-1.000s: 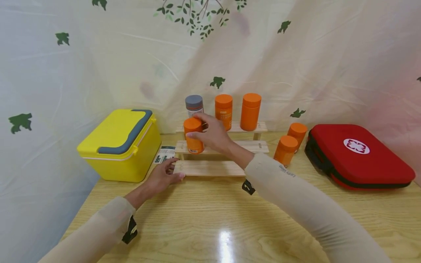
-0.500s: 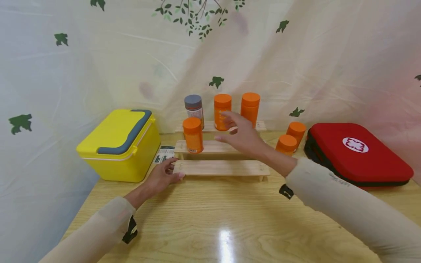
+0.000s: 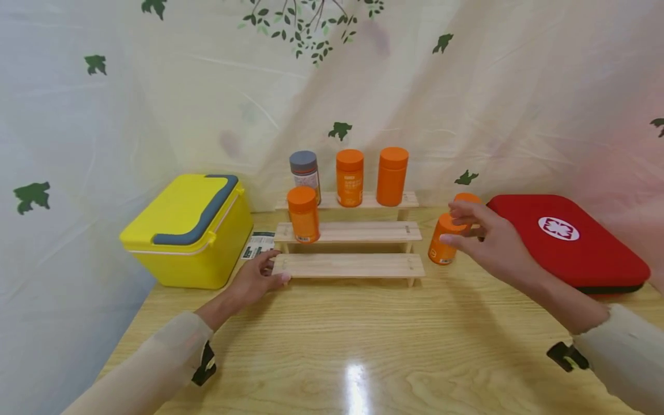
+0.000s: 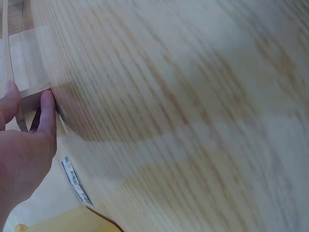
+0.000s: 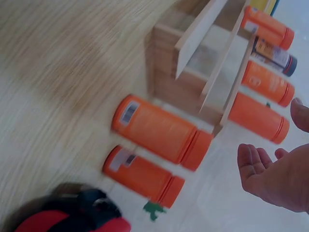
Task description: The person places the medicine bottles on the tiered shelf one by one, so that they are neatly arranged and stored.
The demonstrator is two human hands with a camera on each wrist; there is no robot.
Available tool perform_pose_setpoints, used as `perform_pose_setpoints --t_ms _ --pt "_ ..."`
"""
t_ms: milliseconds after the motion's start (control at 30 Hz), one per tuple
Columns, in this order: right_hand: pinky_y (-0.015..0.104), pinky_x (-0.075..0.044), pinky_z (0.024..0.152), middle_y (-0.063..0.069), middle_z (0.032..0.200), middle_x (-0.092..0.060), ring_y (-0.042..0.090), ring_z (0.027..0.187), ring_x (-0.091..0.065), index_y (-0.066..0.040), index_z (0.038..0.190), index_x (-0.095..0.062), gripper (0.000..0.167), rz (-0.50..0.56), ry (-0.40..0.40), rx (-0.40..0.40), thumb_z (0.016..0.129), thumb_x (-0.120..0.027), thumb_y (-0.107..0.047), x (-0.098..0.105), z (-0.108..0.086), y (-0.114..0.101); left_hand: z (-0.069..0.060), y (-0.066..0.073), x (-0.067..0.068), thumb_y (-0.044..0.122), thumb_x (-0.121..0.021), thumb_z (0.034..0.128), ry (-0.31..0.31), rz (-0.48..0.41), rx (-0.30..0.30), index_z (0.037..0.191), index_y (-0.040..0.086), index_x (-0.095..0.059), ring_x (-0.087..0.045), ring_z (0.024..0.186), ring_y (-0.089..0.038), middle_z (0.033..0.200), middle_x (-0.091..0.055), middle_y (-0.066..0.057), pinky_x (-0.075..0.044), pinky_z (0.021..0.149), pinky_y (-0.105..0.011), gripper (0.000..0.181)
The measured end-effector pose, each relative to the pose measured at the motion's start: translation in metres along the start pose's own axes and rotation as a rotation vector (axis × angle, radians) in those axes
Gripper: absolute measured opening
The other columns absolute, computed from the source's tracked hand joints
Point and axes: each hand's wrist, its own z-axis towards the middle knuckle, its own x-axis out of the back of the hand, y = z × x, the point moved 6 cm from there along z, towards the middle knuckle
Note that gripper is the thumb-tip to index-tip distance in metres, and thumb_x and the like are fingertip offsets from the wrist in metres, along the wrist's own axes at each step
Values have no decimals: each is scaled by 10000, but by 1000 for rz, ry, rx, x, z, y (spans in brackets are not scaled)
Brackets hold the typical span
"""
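My left hand (image 3: 254, 279) pinches the left end of the lowest step of a three-step wooden rack (image 3: 358, 265), thumb against finger in the left wrist view. On the middle step, at its left, stands an orange bottle (image 3: 304, 219). The top step carries a grey-capped bottle (image 3: 304, 163) and two orange bottles, a middle one (image 3: 350, 181) and a right one (image 3: 392, 178). Right of the rack, two more orange bottles, a front one (image 5: 159, 130) and a rear one (image 5: 140, 176), stand on the table. My right hand (image 3: 493, 245) hovers by them, fingers apart, holding nothing.
A yellow box (image 3: 207, 259) with a blue-grey handle stands left of the rack. Between them lies a printed card (image 3: 257, 245). At the right sits a red case (image 3: 596, 253) with a white emblem. A patterned cloth (image 3: 181, 115) hangs behind the table.
My right hand has let go of the orange bottle on the middle step and moved right, to the bottles on the table. My left hand has stayed on the rack.
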Motion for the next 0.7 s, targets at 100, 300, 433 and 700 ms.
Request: perform_pose_setpoints --t_ms 100,300,433,700 --pt "62 -395 755 176 1268 -535 335 1073 -541 -122 1415 -442 603 -39 11 -28 892 -701 -275 13 -8 15 0 -1 -1 226 -715 873 1 -10 2 1417 78 -433 -546 1013 -258 1196 -599 -161 -474 804 -329 630" --pt "37 -355 756 244 1288 -514 387 1094 -513 -59 1432 -407 643 -87 29 -28 889 -705 -235 27 -15 36 0 -1 -1 223 -709 877 -8 -18 15 1435 94 -412 -550 1035 -265 1227 -591 -158 -482 848 -349 645" --pt "67 -352 765 254 1305 -498 406 1129 -478 -40 1435 -390 654 -82 16 -71 899 -691 -264 27 -14 49 0 -1 -1 220 -705 880 -9 -24 21 1441 102 -404 -555 1037 -257 1238 -588 -148 -487 856 -349 648" --pt "75 -375 707 279 1312 -477 433 1118 -496 -19 1459 -341 728 -63 -30 -166 906 -665 -364 15 -2 70 0 -1 -1 216 -710 877 -12 -30 13 1425 87 -423 -557 1007 -251 1198 -594 -153 -487 809 -324 632"
